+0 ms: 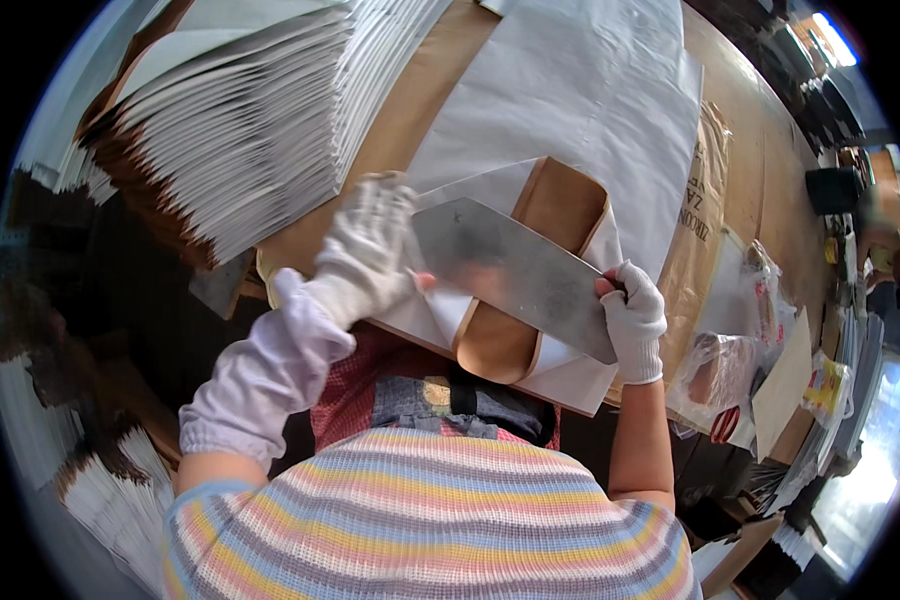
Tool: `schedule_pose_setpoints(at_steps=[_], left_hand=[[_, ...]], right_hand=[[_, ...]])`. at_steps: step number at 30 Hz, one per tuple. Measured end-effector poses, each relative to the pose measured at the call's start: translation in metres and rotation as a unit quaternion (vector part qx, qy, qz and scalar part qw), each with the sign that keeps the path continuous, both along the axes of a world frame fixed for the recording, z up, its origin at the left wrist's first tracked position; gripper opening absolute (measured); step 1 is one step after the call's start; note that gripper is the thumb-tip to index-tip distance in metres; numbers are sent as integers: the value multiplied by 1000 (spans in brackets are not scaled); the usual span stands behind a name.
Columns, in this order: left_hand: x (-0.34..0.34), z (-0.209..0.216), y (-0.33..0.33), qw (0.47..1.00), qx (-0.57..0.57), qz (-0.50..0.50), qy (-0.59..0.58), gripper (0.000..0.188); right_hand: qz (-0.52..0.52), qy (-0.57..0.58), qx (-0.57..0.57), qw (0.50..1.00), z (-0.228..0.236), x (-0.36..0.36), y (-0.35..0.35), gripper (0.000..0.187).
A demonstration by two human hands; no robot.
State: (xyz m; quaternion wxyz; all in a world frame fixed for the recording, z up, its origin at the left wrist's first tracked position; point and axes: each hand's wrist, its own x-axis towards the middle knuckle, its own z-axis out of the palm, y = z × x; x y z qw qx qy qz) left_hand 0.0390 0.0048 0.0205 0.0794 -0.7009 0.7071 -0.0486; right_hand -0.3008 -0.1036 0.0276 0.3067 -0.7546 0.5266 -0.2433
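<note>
A flat grey metal plate [515, 270] lies slantwise across the folded end of a paper bag, white outside [570, 372] with brown inner paper [562, 205] showing above and below the plate. My right hand [635, 312], in a white glove with bare fingertips, pinches the plate's right end. My left hand [365, 245], in a white glove with a pale sleeve cover, is at the plate's left end. Its fingers are stretched out together, and the bare thumb tip sits beside the plate's edge. Whether the left palm presses on the paper is hidden.
A tall stack of folded white-and-brown paper bags [240, 130] stands at the left. White sheets [580, 90] cover the table ahead. At the right lie brown printed paper [698, 215] and clear plastic bags [715, 370]. More stacked paper [120, 500] is at the lower left.
</note>
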Motion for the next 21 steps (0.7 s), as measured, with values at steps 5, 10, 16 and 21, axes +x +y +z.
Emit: schedule_pose_setpoints(at_steps=[5, 10, 16, 21], left_hand=[[19, -10, 20, 981, -91, -83, 153, 74], [-8, -11, 23, 942, -127, -144, 277, 57], [-2, -14, 24, 936, -132, -146, 291, 58], [-13, 9, 11, 934, -74, -152, 314, 62]], right_hand=[[23, 34, -71, 997, 1, 22, -9, 9], [33, 20, -52, 998, 4, 30, -13, 8], [56, 37, -70, 995, 3, 34, -16, 9], [77, 97, -205, 971, 5, 27, -7, 16]])
